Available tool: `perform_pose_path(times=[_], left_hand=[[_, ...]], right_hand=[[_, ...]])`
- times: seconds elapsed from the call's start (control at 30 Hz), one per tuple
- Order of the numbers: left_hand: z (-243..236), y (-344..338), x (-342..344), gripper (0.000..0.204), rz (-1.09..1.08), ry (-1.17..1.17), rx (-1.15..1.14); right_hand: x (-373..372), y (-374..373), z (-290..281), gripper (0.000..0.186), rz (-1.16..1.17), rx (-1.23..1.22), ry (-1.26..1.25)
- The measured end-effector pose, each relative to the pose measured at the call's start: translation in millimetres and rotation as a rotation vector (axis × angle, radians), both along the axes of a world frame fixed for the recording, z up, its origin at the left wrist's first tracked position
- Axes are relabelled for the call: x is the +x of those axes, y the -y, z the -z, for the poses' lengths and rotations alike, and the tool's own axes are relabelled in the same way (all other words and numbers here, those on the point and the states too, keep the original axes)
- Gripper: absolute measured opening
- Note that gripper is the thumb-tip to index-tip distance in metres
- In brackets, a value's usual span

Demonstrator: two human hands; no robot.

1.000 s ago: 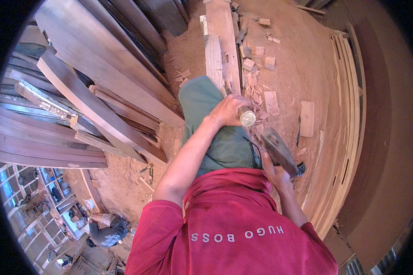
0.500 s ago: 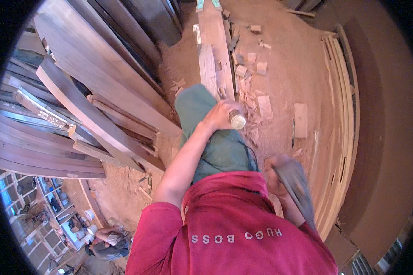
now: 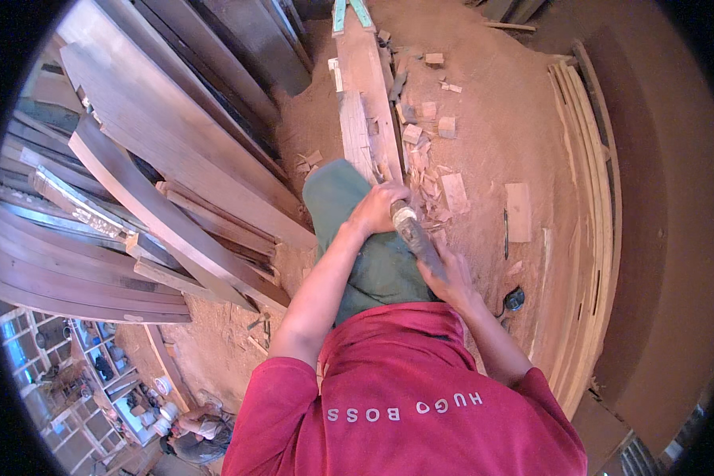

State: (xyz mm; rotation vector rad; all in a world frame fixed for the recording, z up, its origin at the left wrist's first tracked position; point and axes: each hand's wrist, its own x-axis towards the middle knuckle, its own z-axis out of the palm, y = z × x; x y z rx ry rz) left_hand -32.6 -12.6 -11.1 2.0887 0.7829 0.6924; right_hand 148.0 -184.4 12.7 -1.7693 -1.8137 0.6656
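Note:
My left hand [image 3: 373, 210] is closed round a chisel's pale, round-topped handle [image 3: 403, 212] over the long reddish timber [image 3: 385, 135], which has a notch cut in it. My right hand [image 3: 444, 278] grips a dark wooden mallet [image 3: 417, 242], whose far end meets or overlaps the top of the handle. The chisel's blade is mostly hidden behind my left hand. My knee in green trousers [image 3: 341, 186] lies along the timber, and loose shavings and chips [image 3: 428, 174] are heaped beside it.
Tall planks and curved boards [image 3: 174, 182] lean at left. Long strips [image 3: 579, 238] lie at right beside a dark panel [image 3: 658, 238]. Small offcuts [image 3: 447, 127] and a black tool [image 3: 514, 299] are on the dusty floor. Another person [image 3: 202, 436] is at lower left by cluttered shelves.
The mallet dropped back to the lower right half a second ago and has since swung up and left to the chisel handle. My left hand stays on the handle.

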Motion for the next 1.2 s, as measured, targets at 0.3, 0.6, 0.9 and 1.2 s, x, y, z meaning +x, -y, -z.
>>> perform_pose_path(times=[0.3, 0.6, 0.9, 1.2], left_hand=[[5.5, -78.1, 56.6, 0.036, -1.366, 0.29, -0.357], [-44.6, -57.7, 22.0, 0.016, -0.274, 0.239, -0.012], [-10.1, 3.7, 26.1, 0.031, -0.031, -0.029, 0.082], [-7.0, 0.5, 12.2, 0.03, 0.006, 0.034, 0.071]], right_hand=[[10.3, 15.0, -42.1, 0.03, 0.12, -0.141, -0.334], [27.7, 28.8, -23.2, 0.022, 0.218, -0.109, -0.45], [28.3, 15.0, -22.7, 0.037, 0.236, -0.298, -0.35], [15.1, 11.4, -16.7, 0.029, 0.243, -0.349, -0.397]])
